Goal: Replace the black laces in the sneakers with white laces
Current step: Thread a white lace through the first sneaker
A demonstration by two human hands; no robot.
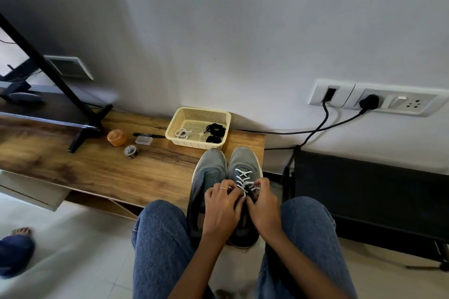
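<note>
- Over the right sneaker (pixel 244 177), the left hand (pixel 222 206) and right hand (pixel 263 204) curl their fingers at the white lace (pixel 245 178), pinching it near the top eyelets.
- White lace crisscrosses the right sneaker; the left sneaker (pixel 210 173) beside it, touching, shows none.
- Both sneakers sit on the wooden worktop (pixel 97 167), heels towards the knees.
- Just behind the toes, a yellow basket (pixel 175 126) holds black laces (pixel 213 130) and another white lace (pixel 182 133).

Both hands (pixel 243 204) pinch the white lace (pixel 245 181) on the right sneaker (pixel 244 160).
</note>
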